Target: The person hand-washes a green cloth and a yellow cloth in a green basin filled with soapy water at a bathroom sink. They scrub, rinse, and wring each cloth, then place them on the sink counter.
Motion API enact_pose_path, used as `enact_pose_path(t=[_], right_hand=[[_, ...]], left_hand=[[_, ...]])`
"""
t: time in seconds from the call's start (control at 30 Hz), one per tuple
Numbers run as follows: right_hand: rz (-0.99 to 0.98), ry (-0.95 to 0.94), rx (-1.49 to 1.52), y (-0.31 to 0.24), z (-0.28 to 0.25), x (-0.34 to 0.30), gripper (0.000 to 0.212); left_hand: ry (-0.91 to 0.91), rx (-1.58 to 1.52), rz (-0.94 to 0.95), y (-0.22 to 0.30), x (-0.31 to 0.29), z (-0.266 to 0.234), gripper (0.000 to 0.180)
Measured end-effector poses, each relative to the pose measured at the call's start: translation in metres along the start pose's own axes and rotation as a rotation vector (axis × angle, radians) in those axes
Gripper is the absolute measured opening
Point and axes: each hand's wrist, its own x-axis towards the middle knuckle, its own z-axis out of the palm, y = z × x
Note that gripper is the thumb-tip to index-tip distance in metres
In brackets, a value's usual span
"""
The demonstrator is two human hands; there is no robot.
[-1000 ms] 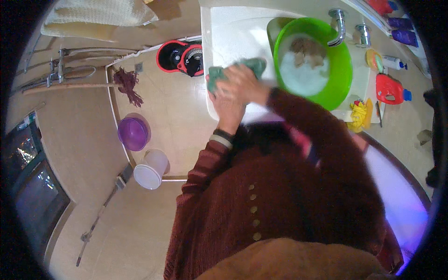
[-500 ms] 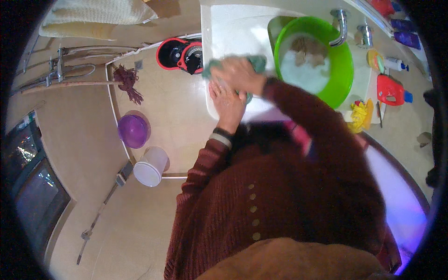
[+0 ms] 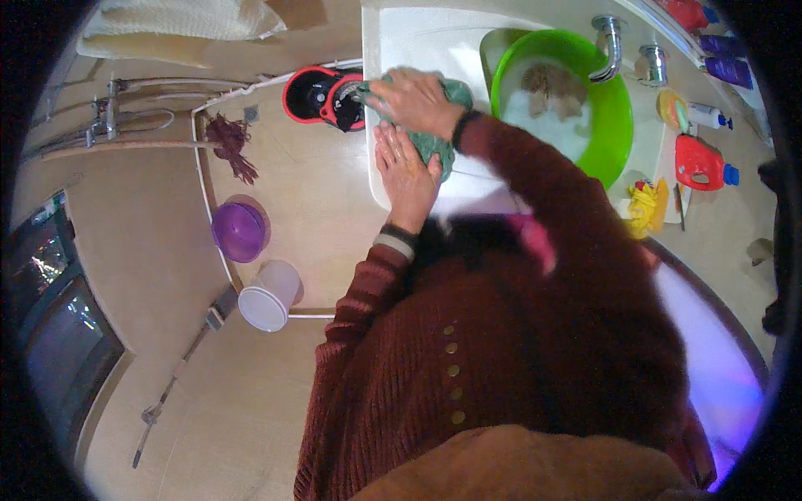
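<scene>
A wet-looking green cloth (image 3: 433, 149) lies bunched on the white counter beside the basin. My left hand (image 3: 408, 179) rests flat on its near left side, fingers stretched out and thumb apart. My right hand (image 3: 418, 104) is over the far part of the cloth, fingers bent around it, a bit of green showing past the fingertips. Just right of the cloth stands a bright green basin (image 3: 618, 138) of cloudy, sudsy water. A brownish cloth (image 3: 553, 90) sits in that water, partly under the surface.
A metal tap (image 3: 611, 50) reaches over the green basin. On the right ledge are a red detergent bottle (image 3: 700, 163) and a yellow cloth (image 3: 642, 209). On the floor at left stand a red-and-black mop bucket (image 3: 309, 93), purple basin (image 3: 239, 232), white bucket (image 3: 269, 296) and mop head (image 3: 230, 146).
My right hand has moved a little away from me and to the left, uncovering more of the green cloth, whose bunching has shifted. My left hand has stayed nearly in place.
</scene>
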Motion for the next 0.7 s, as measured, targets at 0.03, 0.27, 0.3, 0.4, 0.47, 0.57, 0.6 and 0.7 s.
enact_pose_path(t=[0.03,0.27,0.3,0.4,0.47,0.57,0.6,0.7], right_hand=[[-0.017,0.054,0.001,0.017,0.008,0.021,0.035],[0.072,-0.097,-0.166,0.024,-0.034,0.003,0.047],[0.06,-0.144,-0.073,0.005,-0.044,-0.017,0.046],[-0.151,0.101,0.02,-0.036,-0.059,-0.078,0.033],[-0.284,0.264,-0.002,-0.037,-0.047,-0.081,0.021],[-0.132,0.142,-0.039,0.0,-0.014,-0.034,0.019],[-0.102,0.149,-0.002,0.008,-0.006,-0.019,0.019],[-0.053,0.155,0.023,0.014,-0.009,-0.006,0.02]], left_hand=[[0.011,-0.019,-0.011,0.001,0.002,0.0,0.082],[0.039,-0.055,-0.013,0.001,0.0,0.003,0.078],[0.054,-0.039,-0.002,-0.001,0.0,0.004,0.076],[-0.145,0.058,0.066,-0.007,0.001,0.007,0.081],[-0.132,0.035,0.117,-0.007,0.001,0.007,0.081],[-0.139,0.005,-0.067,-0.003,0.002,0.006,0.084],[-0.085,0.006,-0.052,-0.001,0.002,0.006,0.085],[-0.022,0.013,-0.022,0.0,0.001,0.007,0.087]])
